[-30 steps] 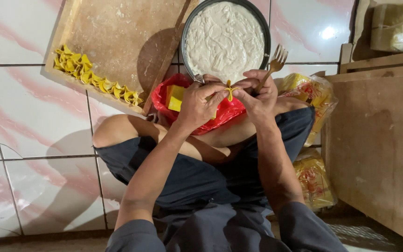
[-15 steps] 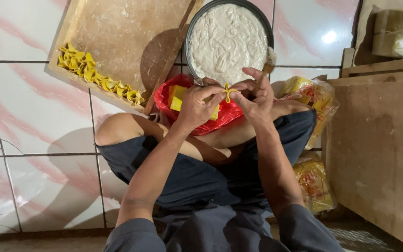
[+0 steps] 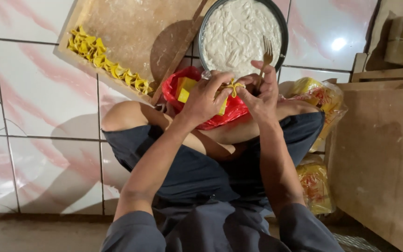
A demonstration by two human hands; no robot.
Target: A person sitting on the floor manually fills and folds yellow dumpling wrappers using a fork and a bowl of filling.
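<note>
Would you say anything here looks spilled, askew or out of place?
Nothing stands out. Both hands, left hand and right hand, pinch a yellow wrapper; the fork is in the right hand; folded pieces line the wooden board; the filling stays in its bowl.

A: What do the hands cover?

B: The left hand [image 3: 204,100] hides part of the yellow wrapper stack [image 3: 185,88] and red bag [image 3: 201,105]. Most of the folded yellow wrapper [image 3: 232,87] sits behind fingertips; its filling cannot be seen.

A: The fork [image 3: 267,53]?

B: Its handle is lost behind the right hand [image 3: 260,95].

A: Edges?

B: The picture's top cuts the dark bowl [image 3: 283,44] and wooden board [image 3: 131,28]. The print on the yellow packet [image 3: 316,184] is too blurred to tell.
</note>
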